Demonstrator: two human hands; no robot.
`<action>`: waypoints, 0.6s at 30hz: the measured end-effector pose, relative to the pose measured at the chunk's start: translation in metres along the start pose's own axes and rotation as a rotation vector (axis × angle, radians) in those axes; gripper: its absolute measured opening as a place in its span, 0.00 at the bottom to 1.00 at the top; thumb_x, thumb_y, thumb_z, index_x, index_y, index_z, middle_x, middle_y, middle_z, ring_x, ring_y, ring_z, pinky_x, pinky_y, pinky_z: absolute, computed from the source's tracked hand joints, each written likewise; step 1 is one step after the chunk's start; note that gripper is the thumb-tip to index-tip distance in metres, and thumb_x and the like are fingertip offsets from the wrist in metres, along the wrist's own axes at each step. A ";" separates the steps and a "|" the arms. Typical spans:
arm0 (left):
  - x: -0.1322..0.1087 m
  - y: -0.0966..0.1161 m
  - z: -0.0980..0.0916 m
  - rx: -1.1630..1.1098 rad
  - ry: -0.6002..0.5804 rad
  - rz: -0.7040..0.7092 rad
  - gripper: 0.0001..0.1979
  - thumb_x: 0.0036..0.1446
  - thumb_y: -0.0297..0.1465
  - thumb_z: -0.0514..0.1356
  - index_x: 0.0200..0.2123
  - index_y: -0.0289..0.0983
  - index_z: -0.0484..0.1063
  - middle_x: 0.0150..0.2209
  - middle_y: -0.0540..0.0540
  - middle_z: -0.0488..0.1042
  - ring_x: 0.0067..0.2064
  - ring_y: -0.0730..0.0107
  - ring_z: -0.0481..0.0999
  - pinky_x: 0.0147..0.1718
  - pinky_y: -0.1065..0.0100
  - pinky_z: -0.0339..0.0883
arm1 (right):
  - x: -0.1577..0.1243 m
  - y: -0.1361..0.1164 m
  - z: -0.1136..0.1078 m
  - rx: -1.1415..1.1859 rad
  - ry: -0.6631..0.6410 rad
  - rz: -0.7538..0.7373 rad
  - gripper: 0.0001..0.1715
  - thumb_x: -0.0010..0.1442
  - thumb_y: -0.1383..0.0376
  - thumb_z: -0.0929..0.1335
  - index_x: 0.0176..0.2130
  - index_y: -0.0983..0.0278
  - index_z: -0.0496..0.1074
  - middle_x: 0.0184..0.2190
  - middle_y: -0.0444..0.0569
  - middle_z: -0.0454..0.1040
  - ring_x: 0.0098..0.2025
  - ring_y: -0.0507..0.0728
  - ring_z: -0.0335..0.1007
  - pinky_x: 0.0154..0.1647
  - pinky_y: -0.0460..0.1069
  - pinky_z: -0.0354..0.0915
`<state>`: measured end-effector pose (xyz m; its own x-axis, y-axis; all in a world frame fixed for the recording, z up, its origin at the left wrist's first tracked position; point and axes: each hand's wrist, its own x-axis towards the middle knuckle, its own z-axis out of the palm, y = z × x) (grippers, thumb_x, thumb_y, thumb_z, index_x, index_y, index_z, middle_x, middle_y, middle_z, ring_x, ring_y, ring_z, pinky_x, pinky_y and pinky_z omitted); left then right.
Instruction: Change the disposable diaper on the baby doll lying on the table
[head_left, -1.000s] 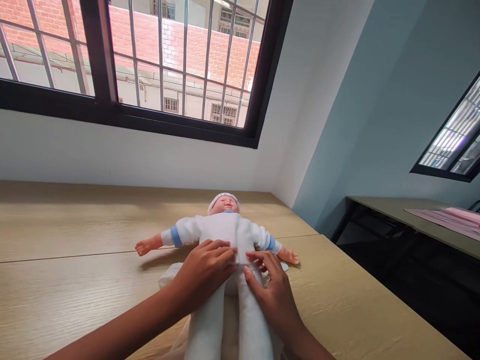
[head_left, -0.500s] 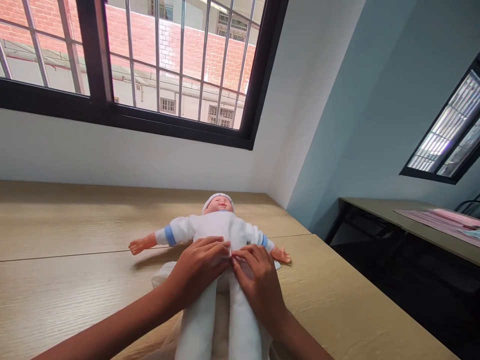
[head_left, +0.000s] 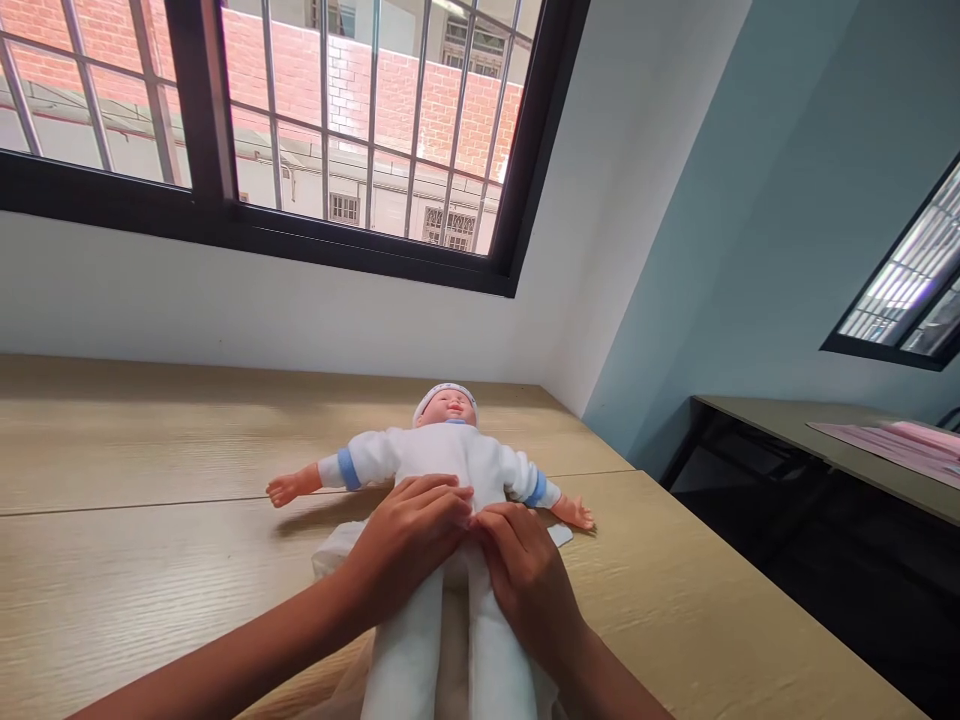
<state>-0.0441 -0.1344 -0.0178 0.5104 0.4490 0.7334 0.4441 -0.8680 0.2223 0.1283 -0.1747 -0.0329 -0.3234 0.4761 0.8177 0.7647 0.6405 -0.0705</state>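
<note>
A baby doll (head_left: 450, 407) in a white hat lies on its back on the wooden table, head toward the window, arms spread. It wears a white outfit (head_left: 433, 455) with blue cuffs, and its legs point toward me. Over the doll's lower belly, my left hand (head_left: 416, 530) has its fingers closed on the front of the outfit. Right beside it, my right hand (head_left: 525, 560) pinches the same cloth, fingertips almost touching the left ones. What exactly sits between the fingertips is hidden. Some white cloth (head_left: 337, 548) lies under the doll and shows at both sides.
The wooden table (head_left: 150, 600) reaches to the wall below a barred window (head_left: 360, 130). Its right edge runs diagonally past my right arm. Farther right stands another table (head_left: 757, 425) with pink cloth or sheets (head_left: 900, 445) on it.
The view has shifted slightly, so the doll sits a little farther right. The right hand's fingers have drawn closer together at the front of the outfit. The left hand keeps its place.
</note>
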 end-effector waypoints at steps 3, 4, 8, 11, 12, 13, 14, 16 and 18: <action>0.001 0.000 -0.001 -0.007 0.011 -0.005 0.07 0.63 0.29 0.54 0.34 0.40 0.71 0.44 0.51 0.79 0.50 0.64 0.74 0.47 0.62 0.72 | -0.002 0.001 0.001 0.008 0.011 0.025 0.09 0.65 0.75 0.61 0.41 0.64 0.66 0.34 0.49 0.71 0.35 0.56 0.66 0.37 0.49 0.62; 0.001 0.000 -0.001 -0.013 0.016 -0.006 0.08 0.63 0.28 0.53 0.34 0.40 0.71 0.44 0.51 0.79 0.50 0.64 0.75 0.47 0.62 0.72 | -0.003 0.001 0.002 0.015 0.014 0.034 0.09 0.65 0.75 0.61 0.40 0.64 0.66 0.34 0.48 0.71 0.36 0.56 0.66 0.38 0.49 0.62; 0.002 0.000 -0.003 -0.015 0.033 0.012 0.08 0.63 0.26 0.53 0.35 0.38 0.72 0.43 0.48 0.79 0.49 0.64 0.76 0.47 0.63 0.73 | -0.006 0.003 0.002 0.042 0.025 0.054 0.09 0.66 0.75 0.60 0.40 0.64 0.65 0.34 0.48 0.71 0.36 0.55 0.67 0.38 0.49 0.63; 0.002 0.001 -0.004 0.024 0.049 0.080 0.11 0.64 0.26 0.51 0.34 0.36 0.73 0.43 0.46 0.79 0.48 0.63 0.76 0.44 0.61 0.75 | -0.008 0.002 0.002 0.042 0.004 0.075 0.09 0.66 0.74 0.60 0.40 0.63 0.66 0.34 0.48 0.71 0.36 0.56 0.67 0.39 0.50 0.63; 0.001 0.001 -0.005 0.034 0.047 0.093 0.11 0.65 0.26 0.51 0.34 0.36 0.73 0.42 0.46 0.79 0.48 0.63 0.76 0.44 0.61 0.75 | -0.008 0.002 0.002 0.041 0.001 0.085 0.09 0.66 0.74 0.60 0.40 0.63 0.66 0.34 0.48 0.71 0.37 0.56 0.67 0.39 0.50 0.64; 0.001 0.001 -0.005 0.038 0.045 0.105 0.12 0.65 0.26 0.50 0.34 0.36 0.73 0.42 0.46 0.79 0.48 0.63 0.76 0.44 0.62 0.75 | -0.008 0.002 0.002 0.042 0.003 0.098 0.08 0.66 0.73 0.60 0.40 0.63 0.66 0.34 0.48 0.71 0.37 0.56 0.67 0.39 0.50 0.64; 0.001 0.001 -0.005 0.036 0.041 0.112 0.12 0.65 0.26 0.50 0.35 0.36 0.73 0.42 0.47 0.79 0.48 0.64 0.76 0.44 0.63 0.75 | -0.008 0.001 0.002 0.042 0.010 0.109 0.08 0.66 0.73 0.61 0.40 0.63 0.66 0.35 0.48 0.71 0.37 0.56 0.67 0.39 0.51 0.64; 0.001 0.001 -0.004 0.021 0.042 0.120 0.11 0.65 0.26 0.51 0.35 0.36 0.73 0.41 0.47 0.78 0.47 0.65 0.76 0.44 0.64 0.75 | -0.007 0.001 0.003 0.036 0.016 0.119 0.08 0.66 0.72 0.61 0.43 0.63 0.66 0.36 0.49 0.72 0.38 0.57 0.68 0.39 0.51 0.64; 0.000 0.001 -0.003 0.016 0.049 0.117 0.11 0.64 0.25 0.51 0.33 0.36 0.73 0.38 0.47 0.78 0.45 0.67 0.75 0.44 0.66 0.74 | -0.006 0.001 0.002 0.013 0.002 0.110 0.12 0.66 0.72 0.62 0.48 0.62 0.67 0.38 0.49 0.73 0.38 0.57 0.68 0.40 0.52 0.65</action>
<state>-0.0458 -0.1362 -0.0152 0.5232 0.3332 0.7844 0.3951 -0.9103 0.1231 0.1295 -0.1759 -0.0391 -0.2370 0.5428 0.8058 0.7880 0.5925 -0.1674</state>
